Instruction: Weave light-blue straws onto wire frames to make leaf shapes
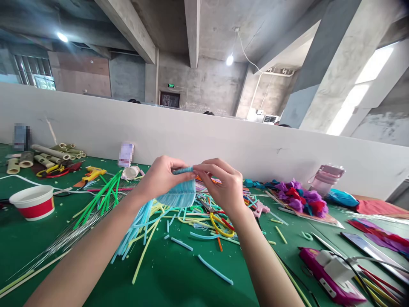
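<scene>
Both hands meet in mid-air over the table. My left hand (pixel 161 179) pinches the top edge of a light-blue pleated sheet (pixel 180 194), its thumb laid along the fold. At the right end of that edge, the thumb and fingers of my right hand (pixel 222 183) are pressed together on the same piece. The sheet hangs down, thin and finely ribbed; I cannot tell its material. Below it lie light-blue fuzzy stems (pixel 137 230) in a loose bundle, and yellow-handled pliers (pixel 222 224) among scattered stems.
On the left stand a paper cup (pixel 33 202), green stems (pixel 105 198), a yellow glue gun (pixel 94 174) and bamboo tubes (pixel 56 153). To the right are purple and red petals (pixel 302 198), a pink bottle (pixel 327 179) and a magenta power strip (pixel 332 277). A white partition (pixel 204 136) runs behind.
</scene>
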Demonstrator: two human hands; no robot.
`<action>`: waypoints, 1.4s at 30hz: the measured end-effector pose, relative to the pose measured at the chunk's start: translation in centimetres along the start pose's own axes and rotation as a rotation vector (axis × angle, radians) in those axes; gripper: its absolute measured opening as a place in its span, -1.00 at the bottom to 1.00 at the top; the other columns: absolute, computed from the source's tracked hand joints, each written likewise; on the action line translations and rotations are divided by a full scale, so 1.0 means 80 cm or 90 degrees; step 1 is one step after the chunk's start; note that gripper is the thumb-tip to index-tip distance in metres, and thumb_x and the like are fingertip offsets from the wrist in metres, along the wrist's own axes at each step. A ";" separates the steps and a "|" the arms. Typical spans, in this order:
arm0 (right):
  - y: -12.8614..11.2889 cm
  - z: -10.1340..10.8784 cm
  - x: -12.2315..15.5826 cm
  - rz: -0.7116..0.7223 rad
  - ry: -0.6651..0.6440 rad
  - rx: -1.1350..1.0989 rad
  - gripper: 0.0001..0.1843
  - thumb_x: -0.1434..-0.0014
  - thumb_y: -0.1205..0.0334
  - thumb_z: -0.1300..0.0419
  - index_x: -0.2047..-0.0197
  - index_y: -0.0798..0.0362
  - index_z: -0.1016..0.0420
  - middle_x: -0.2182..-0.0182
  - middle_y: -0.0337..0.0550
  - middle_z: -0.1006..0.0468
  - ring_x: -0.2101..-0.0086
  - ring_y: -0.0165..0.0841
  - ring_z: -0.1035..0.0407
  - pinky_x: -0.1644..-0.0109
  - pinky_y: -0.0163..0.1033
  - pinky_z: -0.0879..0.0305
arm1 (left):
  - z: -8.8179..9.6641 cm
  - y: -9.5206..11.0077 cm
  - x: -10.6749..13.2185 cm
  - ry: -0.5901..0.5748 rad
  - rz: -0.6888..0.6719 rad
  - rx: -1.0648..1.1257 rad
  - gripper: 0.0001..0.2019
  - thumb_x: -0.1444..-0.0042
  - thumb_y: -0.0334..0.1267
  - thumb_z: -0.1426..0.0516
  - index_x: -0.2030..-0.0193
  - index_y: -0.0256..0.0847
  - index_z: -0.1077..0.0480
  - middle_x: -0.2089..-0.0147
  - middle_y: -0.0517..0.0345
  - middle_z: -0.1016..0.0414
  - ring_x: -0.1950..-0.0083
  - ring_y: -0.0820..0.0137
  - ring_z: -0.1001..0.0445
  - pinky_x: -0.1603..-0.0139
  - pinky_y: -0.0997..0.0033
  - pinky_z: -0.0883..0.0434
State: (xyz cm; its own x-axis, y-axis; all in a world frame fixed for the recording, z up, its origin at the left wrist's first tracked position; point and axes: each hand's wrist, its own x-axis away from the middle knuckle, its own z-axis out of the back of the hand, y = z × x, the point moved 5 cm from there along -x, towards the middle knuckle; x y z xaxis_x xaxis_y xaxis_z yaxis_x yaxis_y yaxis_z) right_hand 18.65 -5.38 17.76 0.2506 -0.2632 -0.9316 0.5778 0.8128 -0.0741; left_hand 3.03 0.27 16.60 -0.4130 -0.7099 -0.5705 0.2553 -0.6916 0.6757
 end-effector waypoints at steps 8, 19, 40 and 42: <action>0.008 -0.006 0.005 0.025 -0.049 0.015 -0.79 -0.31 0.34 -0.14 0.13 -0.05 -0.61 0.20 -0.17 -0.61 0.21 -0.40 -0.51 0.13 -0.27 -0.45 | -0.003 -0.001 -0.001 -0.011 -0.009 -0.069 -0.72 -0.09 -0.04 -0.23 0.36 -0.22 -0.59 0.46 0.22 -0.46 0.39 0.42 -0.33 0.41 0.45 -0.22; 0.004 -0.008 0.000 -0.067 -0.175 0.108 -0.80 -0.33 0.32 -0.06 0.15 -0.01 -0.53 0.18 -0.17 -0.58 0.32 -0.39 -0.47 0.24 -0.26 -0.37 | -0.008 0.002 0.000 0.008 -0.028 -0.141 -0.73 -0.09 -0.05 -0.20 0.36 -0.22 -0.60 0.50 0.23 -0.43 0.45 0.44 -0.30 0.46 0.45 -0.18; 0.039 -0.025 0.011 -0.188 -0.169 0.025 -0.90 -0.24 0.33 -0.15 0.27 0.05 -0.51 0.30 -0.14 -0.59 0.31 -0.34 -0.45 0.21 -0.21 -0.37 | -0.003 -0.020 -0.010 -0.077 -0.007 -0.144 -0.69 -0.05 0.03 -0.23 0.41 -0.20 -0.56 0.53 0.23 -0.42 0.46 0.42 -0.34 0.50 0.46 -0.17; 0.042 -0.027 0.011 -0.204 -0.162 -0.019 -0.90 -0.24 0.26 -0.19 0.25 0.03 -0.55 0.30 -0.16 -0.61 0.31 -0.35 -0.47 0.19 -0.21 -0.40 | -0.001 -0.021 -0.010 -0.070 0.011 -0.140 -0.66 -0.04 0.07 -0.24 0.45 -0.21 -0.55 0.56 0.24 -0.38 0.50 0.44 -0.30 0.54 0.46 -0.13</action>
State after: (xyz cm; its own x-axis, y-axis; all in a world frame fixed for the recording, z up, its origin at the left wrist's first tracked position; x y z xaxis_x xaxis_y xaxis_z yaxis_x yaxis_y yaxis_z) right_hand 19.16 -1.76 15.94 0.2472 -0.6227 -0.7423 0.6357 0.6824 -0.3608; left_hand 3.01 2.01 15.85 -0.4958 -0.7119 -0.4974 0.4432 -0.6999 0.5601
